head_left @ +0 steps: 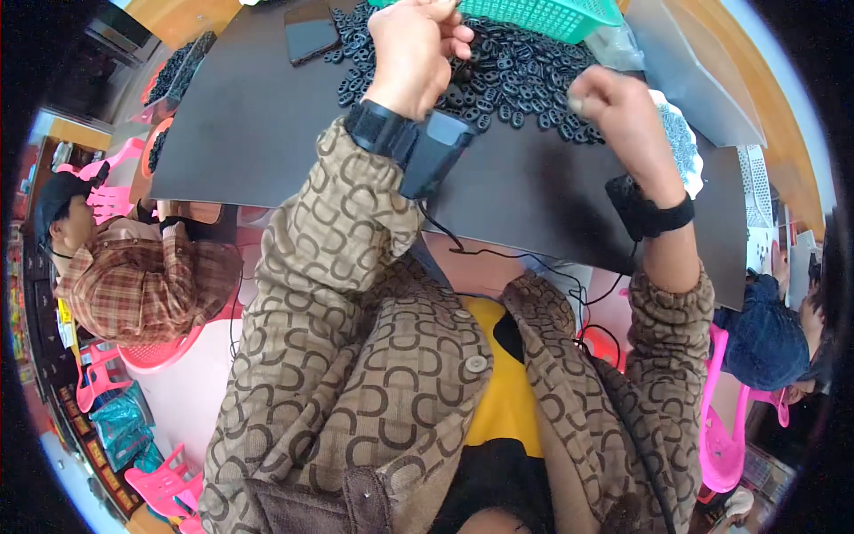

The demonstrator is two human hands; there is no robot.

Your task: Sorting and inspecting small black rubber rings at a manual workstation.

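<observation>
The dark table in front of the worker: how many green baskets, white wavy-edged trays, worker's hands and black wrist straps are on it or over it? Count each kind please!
Green basket: 1
White wavy-edged tray: 1
Hands: 2 (left hand, right hand)
Black wrist straps: 2
Total: 6
The black pieces are too heaped to count.

Over at the left, a co-worker (133, 289) in a plaid shirt sits on a red seat (165, 351). Down to the lower left now, a shiny teal bag (123, 423) just above a pink chair (165, 485). Across to the right edge, someone in dark blue (767, 334) beside another pink chair (722, 454)! And upper left, a dark phone (311, 36) lies flat.
</observation>
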